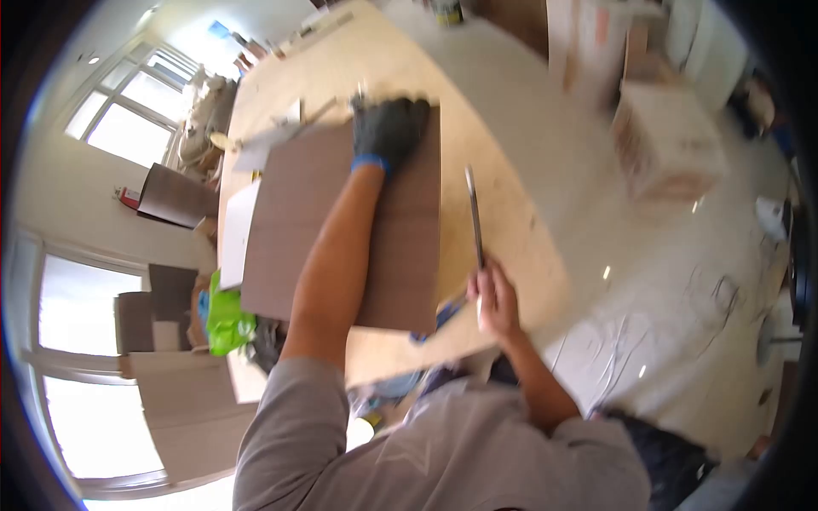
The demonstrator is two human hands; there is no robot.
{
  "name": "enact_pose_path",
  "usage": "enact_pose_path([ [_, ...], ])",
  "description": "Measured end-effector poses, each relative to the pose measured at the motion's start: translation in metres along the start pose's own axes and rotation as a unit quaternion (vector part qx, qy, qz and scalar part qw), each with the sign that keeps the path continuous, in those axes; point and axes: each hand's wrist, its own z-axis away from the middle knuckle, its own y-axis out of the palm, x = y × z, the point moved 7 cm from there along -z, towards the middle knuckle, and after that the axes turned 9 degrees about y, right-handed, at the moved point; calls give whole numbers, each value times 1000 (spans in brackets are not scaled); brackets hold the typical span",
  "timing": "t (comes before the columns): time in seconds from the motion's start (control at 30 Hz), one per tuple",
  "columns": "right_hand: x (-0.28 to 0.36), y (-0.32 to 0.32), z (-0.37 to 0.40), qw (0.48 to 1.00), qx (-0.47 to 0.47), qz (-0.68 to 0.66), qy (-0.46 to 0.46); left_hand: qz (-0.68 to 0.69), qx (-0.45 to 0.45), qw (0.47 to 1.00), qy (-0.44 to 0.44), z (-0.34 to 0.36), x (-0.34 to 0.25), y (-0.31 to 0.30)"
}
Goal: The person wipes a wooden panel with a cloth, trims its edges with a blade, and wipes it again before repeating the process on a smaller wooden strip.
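My left hand (pixel 391 134), in a dark glove with a blue cuff, grips the far edge of a brown board (pixel 405 230); its fingers bend over that edge and the tips are hidden. The flat rectangular board overlaps the pale wooden table (pixel 503 221), with my left forearm stretched across it. Just right of the board, my bare right hand (pixel 494 298) is closed around a long, thin, dark metal bar with a light lower end (pixel 475 213). The bar points away from me, apart from the board's right edge.
A bright green bag (pixel 228 319) sits at the table's left side. Blue-handled tools (pixel 443 322) lie by the near edge. Cardboard boxes (pixel 669 140) stand on the floor at right, with loose cables (pixel 613 349) nearer. Brown panels (pixel 192 417) lean beneath the windows.
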Motion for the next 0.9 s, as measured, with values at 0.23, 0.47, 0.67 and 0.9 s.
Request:
enact_pose_path([
  [0.23, -16, 49, 69, 996, -58, 2, -70, 8, 151, 985, 80, 18, -23, -3],
  [0.47, -46, 67, 125, 997, 5, 25, -68, 105, 186, 975, -67, 17, -6, 5],
  [0.67, -44, 75, 125, 997, -9, 7, -82, 141, 163, 974, -72, 16, -10, 0],
  [0.9, -19, 74, 67, 986, -86, -15, -140, 143, 171, 970, -93, 15, -8, 1],
])
